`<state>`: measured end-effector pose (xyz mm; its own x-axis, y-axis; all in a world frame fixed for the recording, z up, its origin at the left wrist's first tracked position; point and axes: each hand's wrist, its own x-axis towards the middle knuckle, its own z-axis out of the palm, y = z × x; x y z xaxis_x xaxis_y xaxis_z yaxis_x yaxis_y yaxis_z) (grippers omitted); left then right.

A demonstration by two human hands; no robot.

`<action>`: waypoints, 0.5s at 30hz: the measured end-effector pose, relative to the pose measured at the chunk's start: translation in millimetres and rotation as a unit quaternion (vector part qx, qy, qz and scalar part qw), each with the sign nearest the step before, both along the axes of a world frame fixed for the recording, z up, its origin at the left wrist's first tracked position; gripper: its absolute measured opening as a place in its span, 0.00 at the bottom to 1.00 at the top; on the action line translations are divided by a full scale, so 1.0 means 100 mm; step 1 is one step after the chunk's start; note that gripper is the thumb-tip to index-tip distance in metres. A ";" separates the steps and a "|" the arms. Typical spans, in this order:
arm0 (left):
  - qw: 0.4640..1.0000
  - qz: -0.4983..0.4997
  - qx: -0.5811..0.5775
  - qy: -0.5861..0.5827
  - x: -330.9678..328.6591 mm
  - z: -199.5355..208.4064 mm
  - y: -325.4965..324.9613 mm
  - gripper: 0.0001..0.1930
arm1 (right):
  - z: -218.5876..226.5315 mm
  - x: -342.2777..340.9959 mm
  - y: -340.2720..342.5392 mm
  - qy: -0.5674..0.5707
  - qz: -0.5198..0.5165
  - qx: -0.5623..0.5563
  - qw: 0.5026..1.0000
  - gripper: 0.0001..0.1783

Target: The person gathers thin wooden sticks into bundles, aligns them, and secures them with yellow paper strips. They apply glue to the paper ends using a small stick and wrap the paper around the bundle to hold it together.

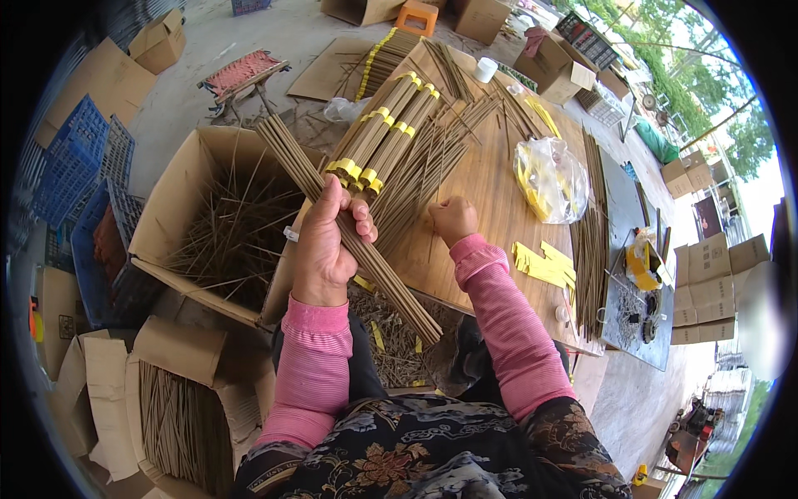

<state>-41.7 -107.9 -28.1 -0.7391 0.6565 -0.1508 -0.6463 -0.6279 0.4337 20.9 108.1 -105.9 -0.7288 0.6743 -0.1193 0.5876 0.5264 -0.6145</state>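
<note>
My left hand [330, 241] is wrapped round a bundle of thin brown incense sticks [391, 289], held slantwise over the table's near left edge. Its upper end points toward an open carton and its lower end toward my lap. My right hand [454, 219] is closed in a fist at the wooden table top [499, 237]; whether anything is inside it is hidden. Beyond my left hand lie finished bundles [385, 129] bound with yellow paper bands. Loose incense sticks [445, 154] are spread beside them. Yellow paper strips [544, 264] lie to the right of my right hand.
At the left stands an open carton [158, 237] of tangled sticks, with another stick-filled carton [125, 407] nearer. A clear plastic bag [565, 187] with yellow strips lies on the table. More sticks line its right side, next to a dark bench [619, 316]. Blue crates [73, 158] stand far left.
</note>
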 end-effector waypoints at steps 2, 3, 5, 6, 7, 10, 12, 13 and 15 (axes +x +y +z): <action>1.000 0.008 -0.021 -0.005 0.02 0.02 0.01 0.17 | 0.26 0.09 -0.09 0.062 -0.026 -0.068 0.995 0.10; 0.999 0.012 -0.029 -0.007 0.02 0.01 0.00 0.17 | 0.41 0.17 -0.18 0.115 -0.043 -0.096 0.988 0.09; 1.000 -0.002 -0.023 0.001 0.02 -0.03 0.01 0.17 | 0.69 0.42 -0.37 0.191 -0.047 -0.096 0.976 0.09; 0.999 0.002 -0.036 -0.004 0.04 -0.03 0.03 0.17 | 0.79 0.52 -0.48 0.217 -0.028 -0.072 0.973 0.10; 0.999 0.002 -0.050 -0.009 0.06 -0.01 0.05 0.17 | 0.88 0.64 -0.58 0.242 -0.012 -0.047 0.969 0.12; 0.998 -0.008 -0.060 -0.014 0.09 -0.04 0.08 0.16 | 1.06 0.88 -0.82 0.252 0.091 0.145 0.953 0.15; 0.998 -0.011 -0.066 -0.018 0.12 -0.04 0.12 0.16 | 1.10 0.92 -0.87 0.258 0.093 0.194 0.942 0.18; 0.997 -0.015 -0.067 -0.017 0.12 -0.04 0.13 0.17 | 1.12 0.93 -0.88 0.265 0.092 0.216 0.935 0.18; 0.997 -0.019 -0.066 -0.019 0.12 -0.07 0.15 0.17 | 1.17 0.93 -0.92 0.274 0.097 0.226 0.930 0.17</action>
